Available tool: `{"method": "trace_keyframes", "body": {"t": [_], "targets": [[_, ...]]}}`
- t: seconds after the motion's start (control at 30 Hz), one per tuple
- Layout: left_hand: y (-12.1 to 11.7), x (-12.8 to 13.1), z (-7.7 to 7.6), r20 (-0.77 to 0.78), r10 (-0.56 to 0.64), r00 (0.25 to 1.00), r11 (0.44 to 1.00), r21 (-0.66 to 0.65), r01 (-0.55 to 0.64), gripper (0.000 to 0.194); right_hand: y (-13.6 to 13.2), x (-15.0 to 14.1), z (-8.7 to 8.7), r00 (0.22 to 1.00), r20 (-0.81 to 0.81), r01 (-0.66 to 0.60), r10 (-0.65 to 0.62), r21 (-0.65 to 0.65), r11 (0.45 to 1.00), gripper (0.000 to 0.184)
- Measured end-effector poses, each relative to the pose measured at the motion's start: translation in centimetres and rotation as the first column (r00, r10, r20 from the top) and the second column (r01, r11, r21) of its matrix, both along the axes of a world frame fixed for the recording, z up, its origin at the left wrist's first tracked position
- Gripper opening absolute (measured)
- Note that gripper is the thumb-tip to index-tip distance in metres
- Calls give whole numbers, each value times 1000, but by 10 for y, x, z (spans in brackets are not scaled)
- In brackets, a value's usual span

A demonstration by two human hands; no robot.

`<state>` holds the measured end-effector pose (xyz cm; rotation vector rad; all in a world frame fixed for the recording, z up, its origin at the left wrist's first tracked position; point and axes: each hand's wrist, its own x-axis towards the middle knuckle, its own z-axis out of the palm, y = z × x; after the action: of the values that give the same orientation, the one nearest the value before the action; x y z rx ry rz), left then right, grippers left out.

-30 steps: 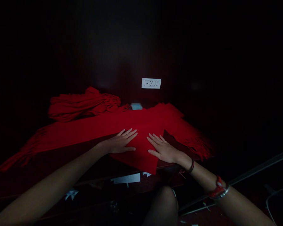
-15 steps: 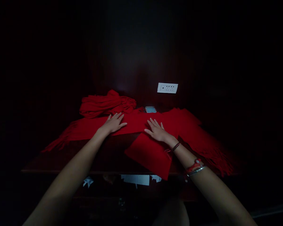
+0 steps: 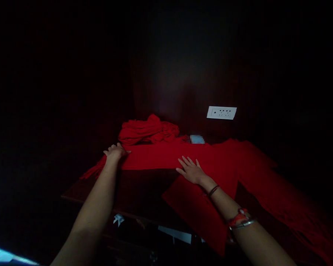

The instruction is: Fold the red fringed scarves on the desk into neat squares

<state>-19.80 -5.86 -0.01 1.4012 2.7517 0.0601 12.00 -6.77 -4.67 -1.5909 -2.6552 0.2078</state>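
A long red scarf [image 3: 152, 157] lies spread flat across a dark tabletop [image 3: 141, 188], with fringe at its left end. My left hand [image 3: 115, 151] rests on the scarf near that fringe, fingers spread. Farther right, my right hand [image 3: 191, 170] lies palm down on the red cloth, fingers also apart. Beneath and beyond my right wrist, more red fabric [image 3: 202, 207] hangs over the front edge in a pointed corner. Another fringed length [image 3: 283, 195] slants down at the right. Behind the flat scarf sits a bundled red scarf [image 3: 147, 130].
A white wall socket [image 3: 221, 112] is on the dark back panel. A small pale blue item [image 3: 197, 139], blurred, stands behind the scarf. Below the tabletop edge, white paper-like pieces [image 3: 174, 234] show. The surroundings are very dark.
My left hand has slid left along the scarf toward its fringed end. My right hand stays on the cloth. The view has shifted, so the table appears farther right and lower.
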Motion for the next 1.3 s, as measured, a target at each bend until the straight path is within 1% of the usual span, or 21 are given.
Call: {"method": "trace_keyframes", "body": {"t": [0.1,0.2,0.27,0.33,0.37,0.43,0.47,0.53,0.57,0.63,0.67,0.7,0.73,0.8,0.87,0.93,0.97,1.07,1.13,1.2,1.3], "targets": [[-5,-1,7,90,-37,995,996,-77,44,58,-2,2,3,1000,-24,-21,20,-16,1000,66],[-7,6,18,98,-31,995,997,-63,38,47,-3,6,5,998,-48,-48,45,-50,998,66],[-6,14,26,63,-72,995,997,18,71,43,-3,7,7,996,-64,-60,56,-65,996,66],[-6,31,31,-19,-223,975,954,202,222,39,-3,8,9,993,-107,-64,58,-50,997,63],[-6,44,30,-74,-329,941,888,315,336,37,-2,7,10,989,-143,-50,46,-31,998,60],[-10,80,23,-189,-548,815,661,499,560,33,0,8,15,966,-252,60,-54,16,998,51],[-15,101,17,-203,-636,744,557,547,625,31,2,9,18,937,-321,156,-136,37,987,46],[-27,142,3,-184,-805,565,396,542,741,29,6,14,24,835,-461,359,-301,42,933,40],[-34,159,-3,-153,-889,433,311,492,813,31,8,17,26,779,-515,431,-358,23,902,39],[-46,178,-9,-79,-975,208,157,419,894,39,12,23,29,708,-572,488,-413,-27,873,39],[-51,179,-8,-55,-987,152,118,398,910,43,13,26,29,695,-580,489,-426,-53,871,39],[-53,176,-6,-50,-988,147,116,389,914,48,14,28,29,691,-579,484,-432,-72,872,39],[-54,168,-2,-56,-982,183,148,383,912,53,14,29,28,695,-575,475,-431,-82,876,38],[-52,147,6,-50,-955,293,259,344,903,71,14,30,26,710,-570,448,-414,-87,890,37],[-46,128,11,32,-947,320,318,244,916,86,14,28,24,726,-568,413,-388,-90,906,36],[-40,119,12,100,-946,308,322,190,927,77,13,25,22,738,-575,368,-353,-96,925,36],[-38,118,12,94,-946,310,324,216,921,67,13,24,21,738,-586,343,-334,-101,934,38],[-32,124,10,-20,-916,401,342,486,804,43,11,21,21,713,-651,232,-260,-130,964,40],[-30,130,10,-71,-870,488,316,678,663,37,8,20,23,639,-740,117,-209,-176,978,36],[-29,134,9,-105,-841,531,257,786,563,35,4,20,26,493,-849,-22,-188,-228,973,35],[-30,142,3,-137,-886,443,160,807,569,29,-1,21,30,299,-931,-219,-207,-278,935,42]]}}
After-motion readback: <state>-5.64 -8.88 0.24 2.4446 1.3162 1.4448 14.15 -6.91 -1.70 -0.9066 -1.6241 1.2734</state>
